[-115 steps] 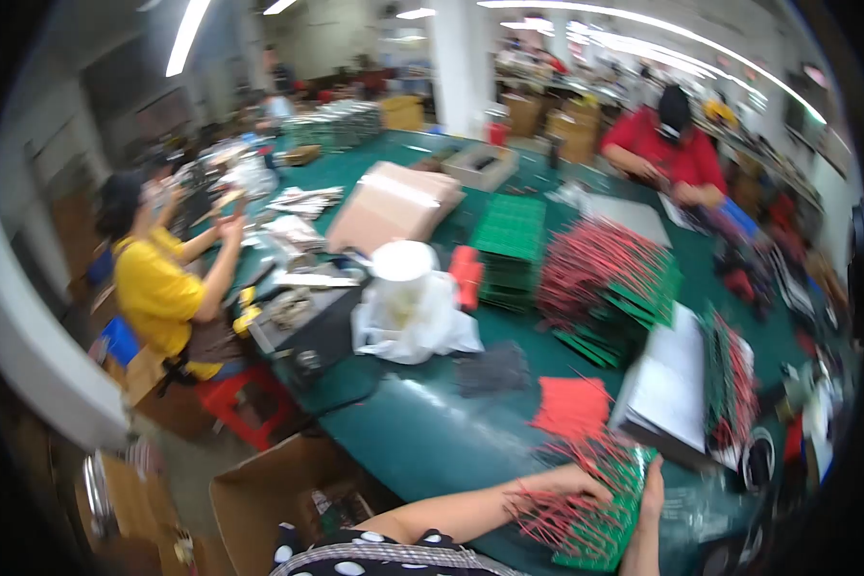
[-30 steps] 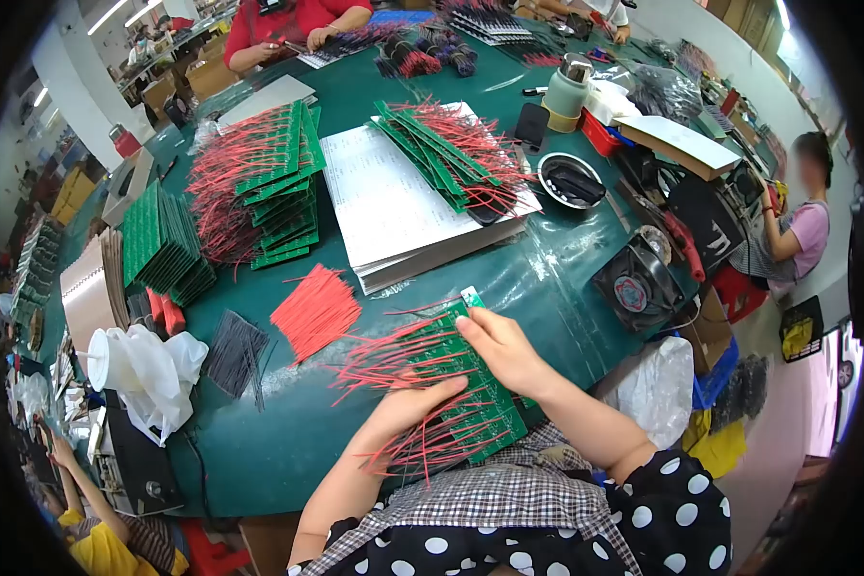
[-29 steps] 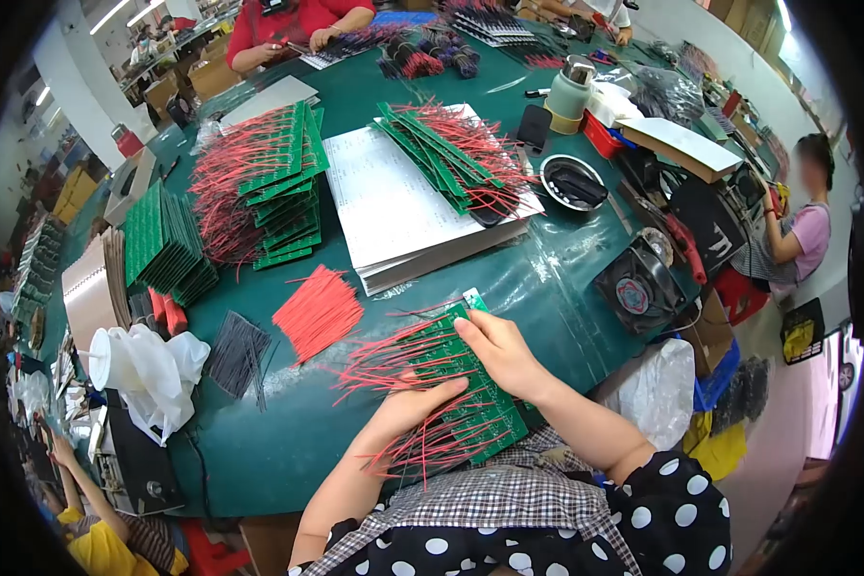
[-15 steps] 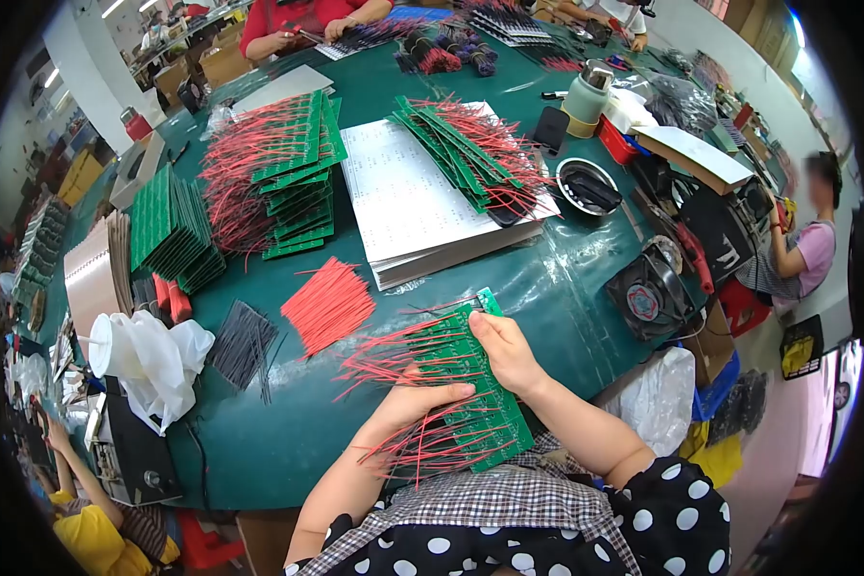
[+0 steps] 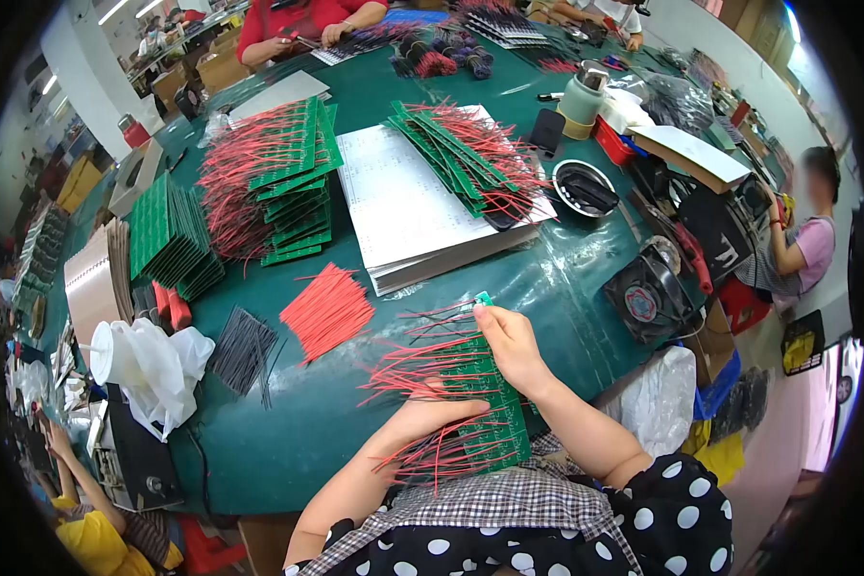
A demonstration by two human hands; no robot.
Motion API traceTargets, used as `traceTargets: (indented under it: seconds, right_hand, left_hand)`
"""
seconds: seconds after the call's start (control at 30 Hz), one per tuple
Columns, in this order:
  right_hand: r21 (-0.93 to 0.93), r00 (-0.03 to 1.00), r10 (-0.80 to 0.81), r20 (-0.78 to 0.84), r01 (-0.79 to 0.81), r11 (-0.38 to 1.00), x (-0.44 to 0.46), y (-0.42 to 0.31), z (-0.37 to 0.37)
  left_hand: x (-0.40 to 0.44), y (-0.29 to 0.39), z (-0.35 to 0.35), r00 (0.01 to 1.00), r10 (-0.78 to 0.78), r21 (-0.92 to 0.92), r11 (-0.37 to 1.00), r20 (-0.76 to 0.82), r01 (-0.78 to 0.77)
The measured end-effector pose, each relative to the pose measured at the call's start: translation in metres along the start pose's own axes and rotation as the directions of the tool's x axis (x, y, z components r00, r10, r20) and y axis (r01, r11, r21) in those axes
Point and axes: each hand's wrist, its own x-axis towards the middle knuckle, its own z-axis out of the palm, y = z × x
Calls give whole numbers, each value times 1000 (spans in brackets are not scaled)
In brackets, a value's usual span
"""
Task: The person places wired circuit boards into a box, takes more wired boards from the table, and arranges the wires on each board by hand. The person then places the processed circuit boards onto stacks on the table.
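Note:
A green circuit board (image 5: pixel 502 434) with rows of red and black wires sticking out to the left is held over the table's front edge. My left hand (image 5: pixel 430 415) grips its left side, thumb on top among the wires. At the upper right edge my right hand (image 5: pixel 511 348) pinches the board between thumb and fingers. Beyond them lie a pile of red wires (image 5: pixel 327 312) and a smaller pile of black wires (image 5: pixel 243 351). Wired green boards (image 5: pixel 293 182) are stacked farther back, and more wired boards (image 5: pixel 446 158) rest on a thick stack of white paper (image 5: pixel 379 211).
Bare green boards (image 5: pixel 168 230) stand at the left, near a white plastic bag (image 5: pixel 168 370). To the right are a round metal dish (image 5: pixel 586 189), a green flask (image 5: pixel 583 96) and a black fan (image 5: pixel 648 296). Co-workers sit across the table and at both sides.
Since the earliest frame the view has swung right. In the last half second the board has tilted more steeply and shifted slightly right, with both hands still on it.

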Motion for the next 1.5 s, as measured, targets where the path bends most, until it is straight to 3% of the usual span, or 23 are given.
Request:
traceTargets:
  seconds: [0.07,0.13,0.3,0.37,0.43,0.5,0.57,0.83,0.97,1.17,1.23,1.27,1.3,1.33,1.37,1.43,1.47,1.5]
  right_hand:
    - [19,999,26,-46,-25,1000,-3,2,-1]
    - [41,991,130,-35,-129,991,-2,7,-1]
    - [188,985,165,41,-170,967,-3,12,4]
    - [222,983,170,76,-183,958,-4,10,6]
    - [364,975,153,161,-203,909,-6,1,6]
    - [388,978,137,161,-190,902,-6,2,6]
    - [415,981,117,153,-171,894,-6,2,6]
    - [525,932,287,223,-363,770,-10,-3,6]
    - [567,928,258,268,-368,737,-12,7,3]
    - [519,917,284,280,-393,759,-12,5,1]
    - [406,979,162,126,-200,892,-8,14,4]
    - [408,977,170,125,-207,889,-8,14,5]
    - [274,995,96,15,-96,957,-6,12,6]
    - [124,997,5,-78,5,992,-6,9,7]
    - [127,997,7,-71,2,992,-11,5,5]
    - [-166,975,170,146,-145,975,-24,-1,-1]
    - [-137,990,68,123,-50,989,-31,2,2]
    - [-140,989,69,128,-51,989,-31,3,3]
  left_hand:
    - [-2,0,0,999,-11,-102,995,35,15]
    - [-2,-2,0,1000,-14,-77,997,12,15]
    - [0,-5,-6,999,-37,-63,997,2,37]
    - [-2,-4,-8,986,-157,-74,984,55,161]
    - [2,-13,-13,984,-158,-125,978,82,167]
    - [4,-17,-15,981,-140,-218,961,137,168]
    - [5,-19,-15,981,-132,-226,960,143,162]
    - [7,-22,-16,983,-84,-228,966,162,120]
    - [7,-20,-12,980,-95,-254,957,175,138]
    - [10,-21,-12,983,-53,-287,952,176,103]
    - [9,-16,-13,983,-75,-268,956,166,118]
    - [8,-10,-14,997,-24,-164,986,74,36]
    - [7,-3,-14,999,39,-54,998,-15,-40]
    - [6,0,-17,989,137,-109,984,-63,-143]
    - [2,4,-22,987,76,-268,957,-140,-112]
    - [3,2,-36,977,104,-320,934,-187,-161]
    - [2,1,-35,967,88,-332,929,-238,-166]
    - [2,1,-34,967,87,-337,927,-240,-168]
